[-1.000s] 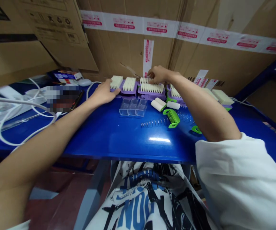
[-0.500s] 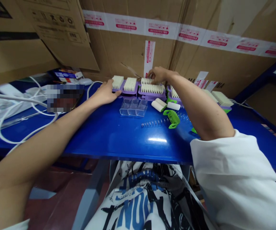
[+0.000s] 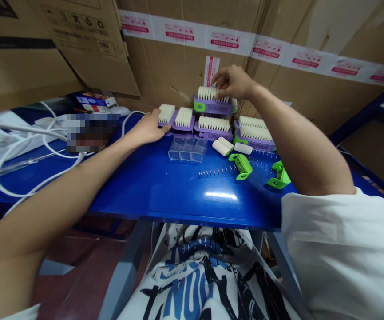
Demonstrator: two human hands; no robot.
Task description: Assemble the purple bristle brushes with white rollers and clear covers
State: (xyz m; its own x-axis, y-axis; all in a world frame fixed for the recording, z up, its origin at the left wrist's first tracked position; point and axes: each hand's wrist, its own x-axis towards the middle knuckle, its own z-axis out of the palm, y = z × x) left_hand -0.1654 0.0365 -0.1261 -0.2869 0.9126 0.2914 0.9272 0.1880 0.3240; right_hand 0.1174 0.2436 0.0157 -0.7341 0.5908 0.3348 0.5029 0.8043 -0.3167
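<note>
My right hand (image 3: 233, 83) grips a purple brush head (image 3: 214, 106) with cream bristles and green ends, raised above the back row. My left hand (image 3: 150, 127) rests at the row's left end, its fingers around a smaller purple brush piece (image 3: 167, 114). Beside that piece sits another small brush piece (image 3: 184, 118). Below the raised brush lies a purple brush piece (image 3: 213, 127), and further right are more bristled pieces (image 3: 255, 133), partly behind my right forearm. A clear plastic tray (image 3: 187, 150) is in front of the row.
White rollers (image 3: 223, 146), metal springs (image 3: 215, 172) and green brackets (image 3: 241, 166) (image 3: 280, 176) lie on the blue table (image 3: 165, 191). White cables (image 3: 7, 164) and a small box (image 3: 95, 101) are at the left. Cardboard (image 3: 165, 66) stands behind the table.
My right hand has risen, lifting the brush head out of the back row. My left hand has stayed at the row's left end. More pieces at the right now show.
</note>
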